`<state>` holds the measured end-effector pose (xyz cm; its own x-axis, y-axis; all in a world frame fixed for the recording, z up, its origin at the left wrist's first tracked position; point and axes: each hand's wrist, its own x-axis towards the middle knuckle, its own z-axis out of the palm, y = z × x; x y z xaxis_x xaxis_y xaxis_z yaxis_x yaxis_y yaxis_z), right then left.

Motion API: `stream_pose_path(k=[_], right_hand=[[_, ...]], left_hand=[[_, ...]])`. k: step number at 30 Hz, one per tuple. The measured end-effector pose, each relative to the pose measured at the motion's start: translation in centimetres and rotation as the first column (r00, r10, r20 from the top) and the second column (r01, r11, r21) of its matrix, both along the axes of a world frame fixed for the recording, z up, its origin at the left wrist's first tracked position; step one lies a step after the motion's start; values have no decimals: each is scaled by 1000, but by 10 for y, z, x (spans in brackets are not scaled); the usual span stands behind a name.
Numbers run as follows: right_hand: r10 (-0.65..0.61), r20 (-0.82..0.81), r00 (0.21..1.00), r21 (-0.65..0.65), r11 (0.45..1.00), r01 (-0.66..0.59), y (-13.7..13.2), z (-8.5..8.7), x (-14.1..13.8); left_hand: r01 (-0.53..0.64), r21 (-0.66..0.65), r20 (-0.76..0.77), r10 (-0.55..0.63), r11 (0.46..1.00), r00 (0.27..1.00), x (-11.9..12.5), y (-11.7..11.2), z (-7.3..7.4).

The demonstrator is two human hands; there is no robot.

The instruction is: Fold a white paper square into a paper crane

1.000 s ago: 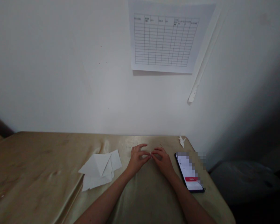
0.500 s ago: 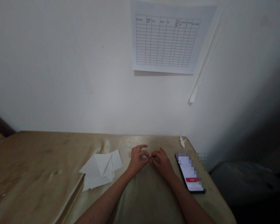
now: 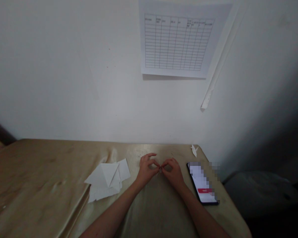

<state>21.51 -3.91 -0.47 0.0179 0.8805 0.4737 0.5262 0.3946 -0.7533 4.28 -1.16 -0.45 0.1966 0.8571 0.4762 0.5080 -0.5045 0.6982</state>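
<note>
My left hand [image 3: 147, 170] and my right hand [image 3: 173, 171] meet fingertip to fingertip above the table. Each pinches thumb against forefinger on a small piece of folded paper [image 3: 160, 170], mostly hidden by the fingertips. The left hand's other fingers are raised and loosely spread; those of the right are curled. Left of my hands lies a loose stack of white paper sheets [image 3: 106, 180], the top one creased. A small folded paper crane [image 3: 194, 150] stands at the table's far right corner.
A phone [image 3: 203, 183] with its screen lit lies to the right of my right forearm. The table [image 3: 52, 178] has a wrinkled, shiny gold-brown cover and meets a white wall [image 3: 64, 82]. A printed grid sheet [image 3: 176, 43] hangs there. Dark shapes stand beyond the right edge.
The right hand's raised fingers have curled in and its pinch has shifted slightly. My left hand stays almost still, and the small paper remains between the fingertips.
</note>
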Motion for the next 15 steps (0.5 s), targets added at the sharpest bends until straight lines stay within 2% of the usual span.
stream_pose_path(k=[11,15], right_hand=[[-21,-52,998,28,999,22,0,1,-5],[2,-109,994,-1,1000,-2,1,0,-1]], left_hand=[[38,-4,13,-38,999,999,3,-5,3],[55,16,24,-56,998,998,2,-1,1]])
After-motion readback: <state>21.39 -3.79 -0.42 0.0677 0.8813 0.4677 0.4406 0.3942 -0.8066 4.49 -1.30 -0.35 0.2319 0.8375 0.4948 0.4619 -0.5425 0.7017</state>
